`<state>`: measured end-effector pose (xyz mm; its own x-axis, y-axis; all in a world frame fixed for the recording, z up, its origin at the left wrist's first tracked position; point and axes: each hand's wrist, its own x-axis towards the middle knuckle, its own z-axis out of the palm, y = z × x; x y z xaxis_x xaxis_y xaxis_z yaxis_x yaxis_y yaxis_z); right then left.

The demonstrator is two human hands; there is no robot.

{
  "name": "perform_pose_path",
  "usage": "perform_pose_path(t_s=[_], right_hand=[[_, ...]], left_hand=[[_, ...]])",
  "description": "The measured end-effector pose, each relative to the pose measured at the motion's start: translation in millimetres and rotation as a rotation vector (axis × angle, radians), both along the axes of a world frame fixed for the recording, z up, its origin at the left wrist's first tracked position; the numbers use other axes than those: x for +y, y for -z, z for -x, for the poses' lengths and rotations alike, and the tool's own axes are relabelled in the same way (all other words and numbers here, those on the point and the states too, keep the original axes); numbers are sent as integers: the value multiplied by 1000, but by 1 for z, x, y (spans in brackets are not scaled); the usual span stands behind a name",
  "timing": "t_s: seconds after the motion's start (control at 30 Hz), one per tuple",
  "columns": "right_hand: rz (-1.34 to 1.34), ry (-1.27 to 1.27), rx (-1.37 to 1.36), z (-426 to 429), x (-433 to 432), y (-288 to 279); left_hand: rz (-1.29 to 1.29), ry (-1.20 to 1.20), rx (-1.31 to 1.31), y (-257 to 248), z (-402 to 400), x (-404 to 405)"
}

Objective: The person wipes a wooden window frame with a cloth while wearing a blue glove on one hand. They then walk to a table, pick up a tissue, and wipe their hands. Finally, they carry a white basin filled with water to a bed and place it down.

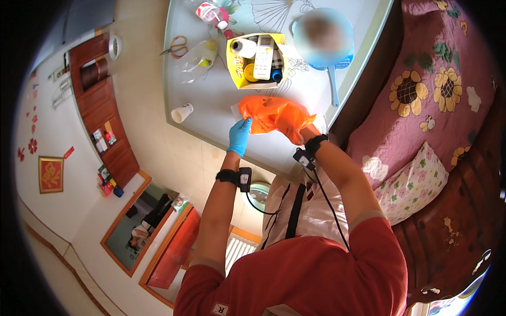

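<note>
My left hand (pixel 240 136), in a blue disposable glove, pinches the left edge of an orange plastic bag (pixel 272 112) above the near part of the glass-topped table. My right hand (pixel 310 132) is at the bag's right end, its fingers hidden inside or behind the plastic. Just beyond the bag stands a yellow carton (pixel 234 67) holding a white remote control (pixel 263 57), a white roll or bottle (pixel 244 47) and other small items. A paper cup (pixel 182 113) lies on its side to the left of my left hand.
On the table (pixel 170 79) are scissors (pixel 177 48), a clear plastic bag (pixel 201 55), a plastic bottle (pixel 211 15) and a blue hand fan (pixel 323 37). A wooden sofa with a flowered cover (pixel 419 91) stands at the right. A round bin (pixel 259 193) is below the table edge.
</note>
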<state>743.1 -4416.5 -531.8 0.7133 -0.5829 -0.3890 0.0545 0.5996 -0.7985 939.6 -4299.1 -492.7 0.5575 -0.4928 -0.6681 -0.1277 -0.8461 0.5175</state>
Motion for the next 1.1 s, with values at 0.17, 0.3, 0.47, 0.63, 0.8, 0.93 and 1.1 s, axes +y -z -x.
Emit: perform_pose_path(t_s=[0.17, 0.3, 0.47, 0.63, 0.8, 0.93, 1.1], right_hand=[[-57, -22, 19, -2, -10, -34], [-406, -32, 14, -4, -13, -45], [-820, 41, -161, -6, 8, -26], [-1130, 135, -291, 1, 37, 6], [-1328, 370, -287, 12, 49, 48], [-149, 6, 382, 30, 12, 6], [-378, 258, 158, 47, -20, -26]], left_hand=[[22, -80, 44, -7, 7, 9], [34, -123, 41, -9, 12, 14], [58, -131, -54, 2, 4, 33], [90, -194, -102, 8, -7, 46], [102, -169, -290, -1, -23, 44], [37, -207, -430, -5, -51, 53], [107, -354, -230, 13, -85, 78]])
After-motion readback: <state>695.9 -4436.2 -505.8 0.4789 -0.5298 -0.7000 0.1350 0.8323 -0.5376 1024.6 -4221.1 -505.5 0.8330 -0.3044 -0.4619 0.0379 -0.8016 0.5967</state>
